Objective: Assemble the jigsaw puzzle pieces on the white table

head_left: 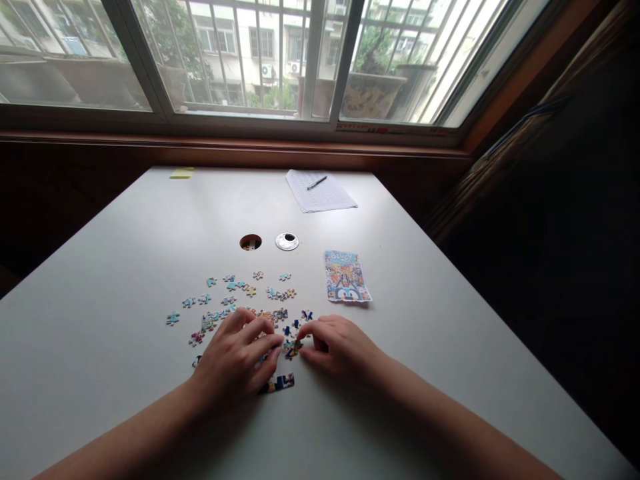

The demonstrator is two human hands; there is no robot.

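Observation:
Jigsaw puzzle pieces (pixel 229 301) lie loose on the white table (pixel 125 267). My left hand (pixel 240 350) rests over some of them, fingers curled and thumb close to the index finger; what lies between the fingertips is mostly hidden. To its right, my right hand (pixel 345 347) pinches at a colourful jigsaw piece (pixel 293 347) between thumb and index finger. The two hands' fingertips are a short gap apart. Below my left hand, a joined strip of puzzle (pixel 285 382) with a straight lower edge is partly covered. Dark blue pieces (pixel 291 329) sit just beyond my right fingertips.
A picture sheet (pixel 346 277) lies beyond my right hand. Farther back are a cable hole (pixel 251 242), its round metal cover (pixel 287 241), papers (pixel 313 197) with a pen (pixel 317 183), and yellow sticky notes (pixel 182 173). A barred window (pixel 250 53) stands behind the table.

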